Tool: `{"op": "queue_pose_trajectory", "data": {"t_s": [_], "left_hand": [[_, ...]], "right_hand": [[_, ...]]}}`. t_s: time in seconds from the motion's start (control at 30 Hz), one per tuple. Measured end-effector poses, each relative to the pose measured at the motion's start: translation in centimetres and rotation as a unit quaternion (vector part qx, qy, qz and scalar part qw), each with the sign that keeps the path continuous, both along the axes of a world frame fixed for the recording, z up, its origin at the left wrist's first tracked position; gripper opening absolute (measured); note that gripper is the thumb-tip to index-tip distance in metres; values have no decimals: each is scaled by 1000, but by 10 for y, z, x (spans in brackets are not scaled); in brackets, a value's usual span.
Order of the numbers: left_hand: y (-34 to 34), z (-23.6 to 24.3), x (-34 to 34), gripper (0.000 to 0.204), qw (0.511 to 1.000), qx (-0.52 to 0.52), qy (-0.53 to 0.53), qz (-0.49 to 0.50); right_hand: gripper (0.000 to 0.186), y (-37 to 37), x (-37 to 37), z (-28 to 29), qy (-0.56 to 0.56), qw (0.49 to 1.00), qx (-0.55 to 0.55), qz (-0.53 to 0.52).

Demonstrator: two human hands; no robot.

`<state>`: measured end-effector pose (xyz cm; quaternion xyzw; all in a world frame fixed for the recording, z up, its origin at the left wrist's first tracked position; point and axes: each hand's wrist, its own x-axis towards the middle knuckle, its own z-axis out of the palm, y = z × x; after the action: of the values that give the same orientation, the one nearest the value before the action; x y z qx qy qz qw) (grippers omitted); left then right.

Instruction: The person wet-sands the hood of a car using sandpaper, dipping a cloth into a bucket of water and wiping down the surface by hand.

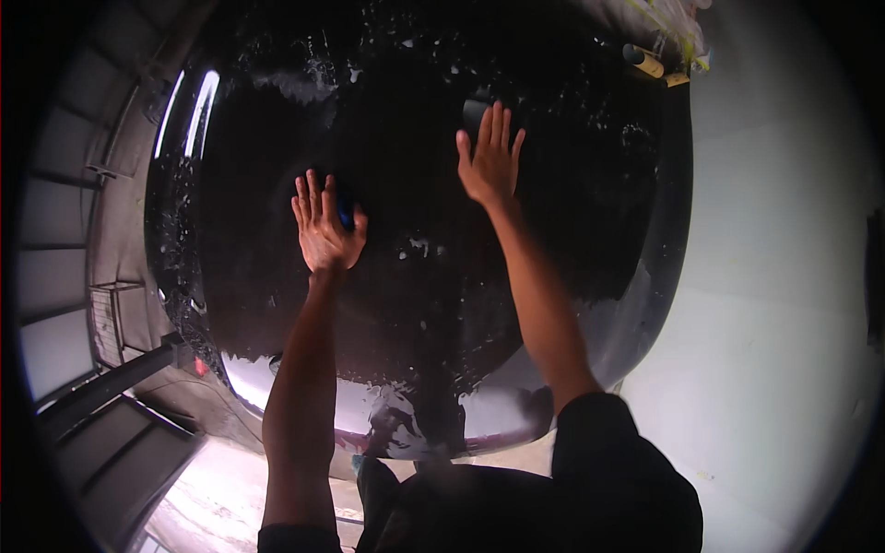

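Observation:
A broad, glossy black car panel point(396, 304), curved at its edges, spreads out in front of me. Wet streaks and droplets cover parts of it. My left hand point(328, 229) lies flat on the left-middle area with fingers stretched. A small blue object point(345, 214) shows between its index finger and thumb; most of it is hidden under the hand. Farther up and to the right, my right hand point(491, 161) rests flat with fingers spread. Its fingertips overlap a dark grey pad point(474, 112), whose upper left corner sticks out past them.
At the far right corner lie a tan roll point(643, 61) and crumpled clear plastic sheeting point(678, 26). A pale wall point(784, 276) runs along the right. On the left stand a wire rack point(109, 323), a dark bar point(111, 376) and a panelled wall point(55, 276).

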<state>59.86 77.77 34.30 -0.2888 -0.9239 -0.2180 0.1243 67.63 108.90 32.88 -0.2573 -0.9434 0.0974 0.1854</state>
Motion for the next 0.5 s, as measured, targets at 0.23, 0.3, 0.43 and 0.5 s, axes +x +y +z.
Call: {"op": "queue_pose_trajectory", "data": {"t_s": [0.23, 0.3, 0.43, 0.5], "left_hand": [[-4, 9, 6, 76, 999, 14, -28, -6], [-6, 10, 8, 83, 998, 6, -57, 16], [-8, 12, 8, 81, 998, 27, -51, 13], [-6, 8, 9, 81, 998, 27, -55, 9]], "right_hand": [[96, -99, 139, -20, -80, 990, 21, 113], [91, -46, 58, 5, -38, 987, 146, 57], [89, -15, 4, 24, -120, 989, 80, -30], [79, -45, 48, 26, -77, 994, 80, -19]]}}
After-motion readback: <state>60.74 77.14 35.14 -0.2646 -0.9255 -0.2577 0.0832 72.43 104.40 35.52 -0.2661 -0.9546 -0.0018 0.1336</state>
